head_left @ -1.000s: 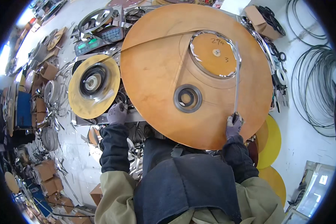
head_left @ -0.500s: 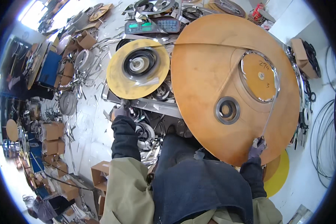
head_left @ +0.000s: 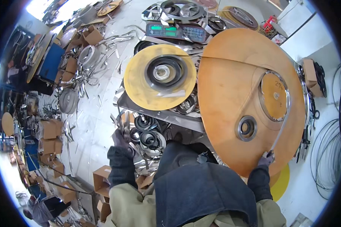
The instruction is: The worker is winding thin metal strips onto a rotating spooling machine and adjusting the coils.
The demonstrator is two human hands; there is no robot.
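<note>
My gloved right hand [head_left: 267,158] is closed on a narrow metal strip [head_left: 281,132] near the front edge of a large orange disc [head_left: 223,98]. The strip runs up to the rim of a round hub [head_left: 273,90] with handwriting on it. A dark band spans from there to a coil [head_left: 149,72] on a smaller yellow disc [head_left: 134,89], which looks smeared by rotation. My gloved left hand [head_left: 121,138] is below the yellow disc, beside several metal strip coils [head_left: 151,140]. A thin dark rod-like piece stands above its fingers, which are too blurred to read.
A small ring coil [head_left: 247,128] lies on the orange disc. Behind the yellow disc stands a digital scale [head_left: 176,32] with coils on top. Loose metal scraps [head_left: 98,68] and cardboard boxes [head_left: 51,130] cover the floor at left. Wire loops [head_left: 326,159] hang at right.
The view has shifted, so the discs sit further right and lower. My left hand has moved down and away from the table edge under the yellow disc. My right hand still holds the strip.
</note>
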